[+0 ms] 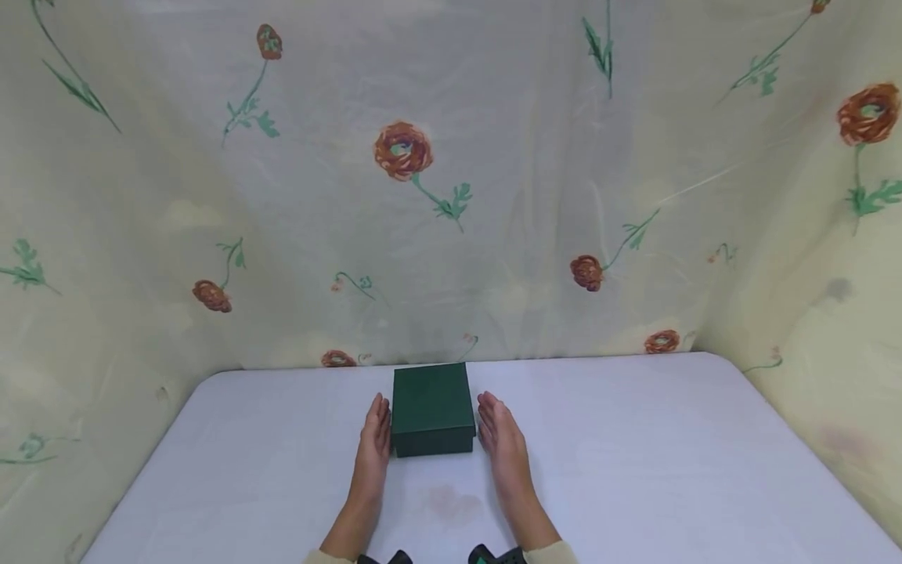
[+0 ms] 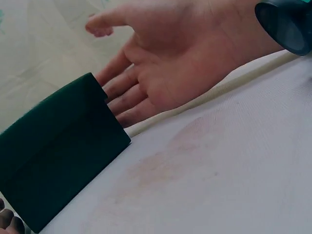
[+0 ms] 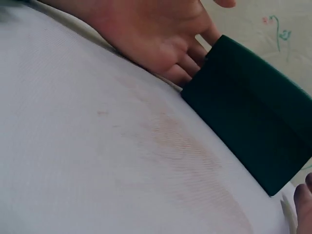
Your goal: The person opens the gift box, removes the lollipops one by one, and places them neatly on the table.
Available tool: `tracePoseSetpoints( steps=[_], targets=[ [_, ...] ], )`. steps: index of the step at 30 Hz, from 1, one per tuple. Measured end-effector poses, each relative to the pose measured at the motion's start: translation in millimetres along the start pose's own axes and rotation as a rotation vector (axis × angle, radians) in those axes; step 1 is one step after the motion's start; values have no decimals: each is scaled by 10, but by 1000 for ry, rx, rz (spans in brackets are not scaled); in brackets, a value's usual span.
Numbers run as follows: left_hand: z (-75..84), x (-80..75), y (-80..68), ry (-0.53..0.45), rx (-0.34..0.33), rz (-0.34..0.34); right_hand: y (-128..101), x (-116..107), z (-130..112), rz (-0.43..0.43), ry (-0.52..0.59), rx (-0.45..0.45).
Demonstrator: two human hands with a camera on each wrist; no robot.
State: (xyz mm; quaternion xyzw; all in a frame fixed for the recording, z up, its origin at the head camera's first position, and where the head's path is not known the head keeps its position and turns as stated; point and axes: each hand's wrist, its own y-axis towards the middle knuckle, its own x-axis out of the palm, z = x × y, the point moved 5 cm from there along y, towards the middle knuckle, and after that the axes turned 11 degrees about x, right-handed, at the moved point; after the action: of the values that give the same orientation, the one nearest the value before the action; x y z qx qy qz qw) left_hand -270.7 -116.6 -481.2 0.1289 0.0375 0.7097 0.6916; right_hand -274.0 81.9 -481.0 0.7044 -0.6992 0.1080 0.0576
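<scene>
A dark green lidded box [image 1: 432, 398] sits on the white-covered table near its back edge. My left hand [image 1: 373, 446] is held upright along the box's left side, fingers straight and pointing away from me. On the other side my right hand [image 1: 504, 442] stands likewise, palm toward the box. In the left wrist view, the left hand's fingers [image 2: 129, 87] run behind the near corner of the box [image 2: 63, 151], so their tips are hidden. The right wrist view shows the right fingers partly hidden behind the box [image 3: 253, 117]. Whether either hand touches it I cannot tell.
The white table [image 1: 669, 454] reaches out on both sides of the hands. A pale curtain [image 1: 507, 235] with red flowers hangs behind and along both sides. A faint brownish stain [image 1: 451, 503] marks the cloth in front of the box. Dark wrist devices [image 1: 496, 554] show at the bottom.
</scene>
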Motion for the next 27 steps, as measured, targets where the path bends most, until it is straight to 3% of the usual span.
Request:
tracePoseSetpoints(
  steps=[7,14,27],
  targets=[
    [-63,9,-25,8,-44,2,-12,35,39,-54,4,-6],
    [-42,-51,-102,88,-28,102,-38,40,86,-30,-23,3],
    [22,-94,-118,197,-7,171,-45,35,52,34,-113,-10]
  ],
)
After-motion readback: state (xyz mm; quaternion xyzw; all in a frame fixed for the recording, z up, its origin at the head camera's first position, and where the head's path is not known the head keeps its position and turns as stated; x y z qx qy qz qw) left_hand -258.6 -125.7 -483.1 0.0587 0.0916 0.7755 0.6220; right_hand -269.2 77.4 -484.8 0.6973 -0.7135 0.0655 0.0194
